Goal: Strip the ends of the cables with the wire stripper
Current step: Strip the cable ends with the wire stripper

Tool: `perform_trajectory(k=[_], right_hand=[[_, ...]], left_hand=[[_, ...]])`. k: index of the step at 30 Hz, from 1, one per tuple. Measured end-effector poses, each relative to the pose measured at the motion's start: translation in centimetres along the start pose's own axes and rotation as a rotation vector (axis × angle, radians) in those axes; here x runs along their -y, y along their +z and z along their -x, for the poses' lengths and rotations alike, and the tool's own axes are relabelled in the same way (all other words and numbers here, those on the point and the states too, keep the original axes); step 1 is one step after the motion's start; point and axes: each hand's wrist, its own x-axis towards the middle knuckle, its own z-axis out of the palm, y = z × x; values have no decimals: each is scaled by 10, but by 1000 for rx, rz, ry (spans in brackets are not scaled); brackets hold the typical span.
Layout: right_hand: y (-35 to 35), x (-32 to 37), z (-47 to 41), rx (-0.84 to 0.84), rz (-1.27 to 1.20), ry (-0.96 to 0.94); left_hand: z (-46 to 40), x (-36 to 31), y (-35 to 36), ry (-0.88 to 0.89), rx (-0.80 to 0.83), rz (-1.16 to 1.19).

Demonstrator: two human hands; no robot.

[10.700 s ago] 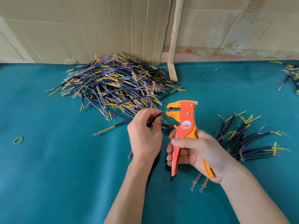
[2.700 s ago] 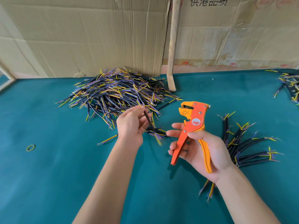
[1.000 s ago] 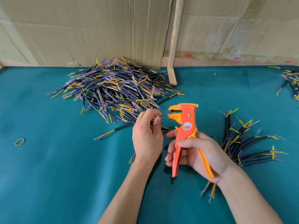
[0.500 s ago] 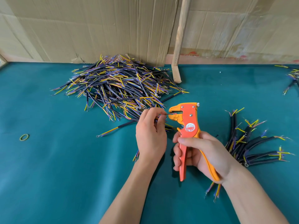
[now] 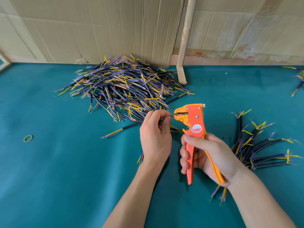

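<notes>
My right hand [image 5: 207,155] grips the handles of the orange wire stripper [image 5: 194,122], held upright with its jaws pointing left. My left hand [image 5: 155,137] pinches a short black cable; one thin core [image 5: 172,115] runs from my fingertips into the stripper's jaws. The cable's other end [image 5: 140,159] sticks out below my left hand. A big heap of black cables [image 5: 125,89] with yellow, blue and purple cores lies behind my hands. A smaller bunch of cables [image 5: 256,145] lies to the right of the stripper.
The green cloth table [image 5: 65,170] runs to cardboard sheets [image 5: 98,28] at the back. A wooden stick [image 5: 185,38] leans there. A single cable [image 5: 121,131] lies left of my hand, a rubber band [image 5: 28,138] far left, more cables [image 5: 299,79] at the right edge.
The stripper's handles have drawn closer together in my right hand. My left hand still holds the core in the jaws. The view shifted slightly.
</notes>
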Motion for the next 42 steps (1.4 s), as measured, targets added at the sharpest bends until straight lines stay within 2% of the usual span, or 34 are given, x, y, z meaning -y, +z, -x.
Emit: perform_trajectory(k=[18, 24, 30, 33, 36, 42], right_hand=[[4, -1, -1, -34, 38, -24], [9, -3, -1, -160, 28, -53], [4, -1, 1, 16, -116, -66], [-5, 3, -1, -57, -188, -118], [-12, 4, -2, -104, -172, -93], [-8, 1, 1, 36, -134, 23]], left_hand=[[0, -2, -1, 2, -15, -9], [1, -2, -1, 3, 4, -10], [0, -1, -1, -3, -14, -23], [1, -1, -1, -23, -10, -13], [1, 0, 1, -60, 3, 12], [2, 1, 1, -61, 3, 22]])
